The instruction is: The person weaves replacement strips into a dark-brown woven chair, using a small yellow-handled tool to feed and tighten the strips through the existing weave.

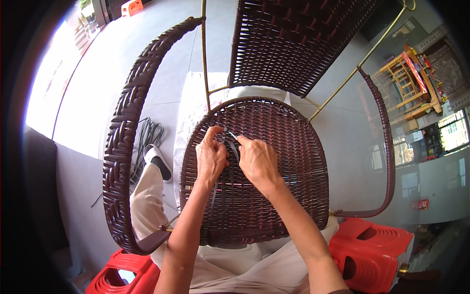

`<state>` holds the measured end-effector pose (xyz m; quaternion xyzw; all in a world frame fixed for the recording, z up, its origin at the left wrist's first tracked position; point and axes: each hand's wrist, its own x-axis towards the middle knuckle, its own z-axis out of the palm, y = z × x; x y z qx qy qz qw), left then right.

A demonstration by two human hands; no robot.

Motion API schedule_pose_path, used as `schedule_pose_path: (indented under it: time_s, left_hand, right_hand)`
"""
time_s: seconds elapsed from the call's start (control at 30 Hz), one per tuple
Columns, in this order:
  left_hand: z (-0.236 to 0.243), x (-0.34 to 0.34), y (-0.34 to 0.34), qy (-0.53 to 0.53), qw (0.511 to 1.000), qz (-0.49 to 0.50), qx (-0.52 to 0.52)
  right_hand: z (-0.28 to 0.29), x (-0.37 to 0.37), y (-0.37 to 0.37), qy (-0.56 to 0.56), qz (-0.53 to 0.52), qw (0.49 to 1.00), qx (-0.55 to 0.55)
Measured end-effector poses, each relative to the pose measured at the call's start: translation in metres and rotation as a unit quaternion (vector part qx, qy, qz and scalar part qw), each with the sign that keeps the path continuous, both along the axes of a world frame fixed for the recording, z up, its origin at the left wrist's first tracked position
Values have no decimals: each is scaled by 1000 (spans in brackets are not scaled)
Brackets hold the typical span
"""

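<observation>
Two bare hands over the woven seat [293, 147], mid-frame. Step, by judgement: working a strip into the weave. Next move probably calls for steadying the strand while guiding the tip. Right hand [258, 160]: grip closed around a slim pale tool [232, 134]. Left hand [212, 156]: fingers curled beside a loose dark strip [234, 148]; pinching or not, cannot tell.

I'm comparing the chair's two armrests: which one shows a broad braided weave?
The left armrest, with its broad, chunky braid; the right armrest appears as a narrow wrapped band.
</observation>
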<state>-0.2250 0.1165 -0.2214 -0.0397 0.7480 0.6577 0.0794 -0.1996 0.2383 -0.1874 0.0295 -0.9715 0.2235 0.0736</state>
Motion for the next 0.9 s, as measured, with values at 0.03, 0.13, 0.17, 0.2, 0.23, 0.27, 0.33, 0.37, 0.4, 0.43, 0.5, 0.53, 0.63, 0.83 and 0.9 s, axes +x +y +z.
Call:
schedule_pose_path:
  time_s: [0.03,0.13,0.17,0.2,0.23,0.27,0.33,0.37,0.4,0.43,0.5,0.53,0.63,0.83,0.9]
  left_hand:
    - [0,0,0,0,1000,1,0]
    - [-2,0,1,3,1000,-2,3]
    - [-2,0,1,6,1000,5,-2]
    - [-1,0,1,9,1000,11,-7]
    - [-1,0,0,9,1000,12,-8]
    - [-1,0,0,12,1000,7,-12]
    - [-1,0,1,15,1000,1,-16]
    - [-1,0,1,16,1000,-3,-18]
    - [-1,1,2,17,1000,-8,-20]
    - [0,1,2,16,1000,-10,-21]
    - [2,2,2,12,1000,0,-15]
    - [2,2,2,12,1000,-2,-16]
    - [1,4,3,19,1000,-3,-22]
    - [0,7,4,31,999,9,-43]
    - [-2,8,7,41,998,14,-53]
  right_hand:
    - [-3,4,-1,-24,-3,1000,-12]
    - [-18,13,-8,15,-39,999,-17]
    - [-24,15,-10,10,-41,999,-8]
    - [-28,17,-12,11,-41,999,-9]
    - [-32,19,-15,29,-46,999,-5]
    - [-37,22,-16,47,-52,998,1]
    - [-46,24,-14,77,-53,996,-3]
    - [-48,25,-14,94,-57,994,-15]
    - [-49,26,-14,110,-61,992,-27]
    - [-52,26,-14,109,-63,992,-28]
    - [-56,27,-16,132,-70,987,-56]
    - [-56,26,-16,132,-71,987,-57]
    - [-60,26,-15,159,-79,981,-73]
    - [-66,22,-15,193,-90,968,-132]
    - [-66,21,-14,199,-93,966,-135]
